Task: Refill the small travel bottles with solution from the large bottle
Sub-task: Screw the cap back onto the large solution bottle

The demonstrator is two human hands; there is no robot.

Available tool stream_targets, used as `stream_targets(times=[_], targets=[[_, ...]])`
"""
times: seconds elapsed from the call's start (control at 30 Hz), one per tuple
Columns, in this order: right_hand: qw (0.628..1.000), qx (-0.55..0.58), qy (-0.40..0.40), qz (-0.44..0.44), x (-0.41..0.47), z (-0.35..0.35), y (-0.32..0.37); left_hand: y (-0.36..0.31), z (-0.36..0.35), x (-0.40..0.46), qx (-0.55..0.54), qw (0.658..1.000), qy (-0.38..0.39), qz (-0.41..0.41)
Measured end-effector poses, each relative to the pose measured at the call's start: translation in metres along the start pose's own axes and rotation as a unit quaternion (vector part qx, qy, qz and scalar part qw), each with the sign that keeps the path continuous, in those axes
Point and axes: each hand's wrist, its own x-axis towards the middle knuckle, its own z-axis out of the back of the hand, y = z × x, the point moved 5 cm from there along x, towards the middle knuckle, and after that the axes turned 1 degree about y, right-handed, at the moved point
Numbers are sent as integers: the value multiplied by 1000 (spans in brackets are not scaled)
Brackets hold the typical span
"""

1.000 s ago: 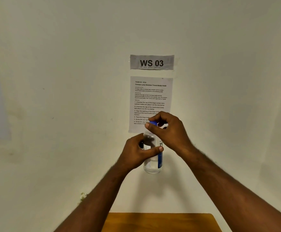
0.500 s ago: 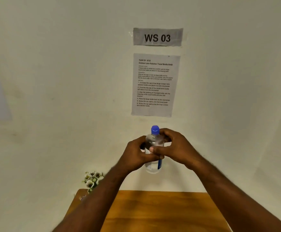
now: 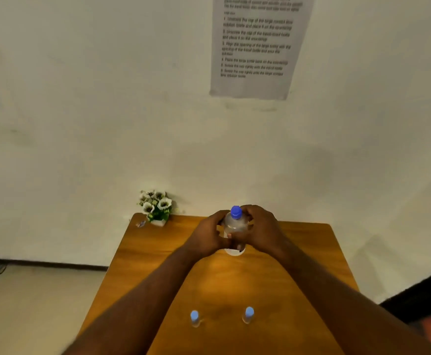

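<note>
The large clear bottle (image 3: 234, 225) with a blue cap (image 3: 236, 211) is upright over the far half of the wooden table (image 3: 142, 265). My left hand (image 3: 208, 237) wraps its left side and my right hand (image 3: 261, 230) wraps its right side, both below the cap. Its base shows under my fingers; whether it rests on the table I cannot tell. Two small travel bottles with pale blue caps stand near me between my forearms, one on the left (image 3: 194, 319) and one on the right (image 3: 248, 315).
A small pot of white flowers (image 3: 156, 207) sits at the table's far left corner with a small clear item (image 3: 140, 223) beside it. An instruction sheet (image 3: 256, 47) hangs on the wall. Floor lies to the left, a dark object at the right edge.
My right hand left the cap and dropped to the bottle's body. Both hands brought the bottle down toward the table as the view tilted down, revealing the table and two small bottles.
</note>
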Motion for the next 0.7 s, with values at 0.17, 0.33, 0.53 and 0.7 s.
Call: stream_targets(times=[0.17, 0.33, 0.53, 0.7], targets=[[999, -16, 16, -39, -5, -50, -51, 74, -13, -14, -6, 995, 1, 98], [997, -10, 44, -70, -10, -88, -90, 133, -26, -31, -7, 987, -16, 160], [993, -6, 70, -94, -14, -122, -115, 163, -40, -37, 2, 980, -11, 200], [993, 4, 78, -93, -15, -137, -125, 178, -45, -37, 10, 978, -5, 209]])
